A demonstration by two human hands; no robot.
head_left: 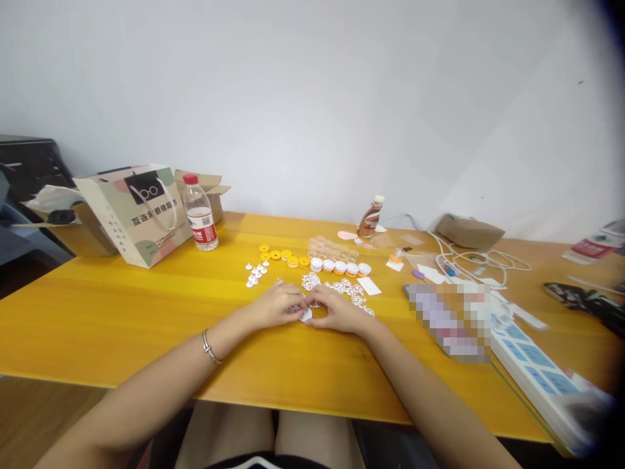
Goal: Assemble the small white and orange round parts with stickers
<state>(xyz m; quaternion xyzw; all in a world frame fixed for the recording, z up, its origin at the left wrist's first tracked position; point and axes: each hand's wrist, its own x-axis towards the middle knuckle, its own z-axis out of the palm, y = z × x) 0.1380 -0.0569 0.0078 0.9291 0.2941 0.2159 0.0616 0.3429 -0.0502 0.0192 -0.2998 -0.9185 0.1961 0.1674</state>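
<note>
My left hand [279, 305] and my right hand [336, 310] meet over the table, fingers bent inward. Between their fingertips is a small white round piece [306, 315], partly covered by the fingers. Just beyond my hands lie white openwork gear-like pieces [311, 281], with more to the right. Several small white discs with stems [254, 276] are scattered past my left hand. Behind these are yellow round pieces [276, 255] and a row of white-and-orange round pieces [340, 268]. Clear round caps [328, 247] stand in rows farther back.
A paper bag [146, 221], a red-capped water bottle [200, 218] and cardboard boxes [215, 189] stand at left. A brown drink bottle [371, 218] is at the back. To the right are a blurred-out phone-like object [446, 322], white cables [444, 251] and a power strip [537, 371].
</note>
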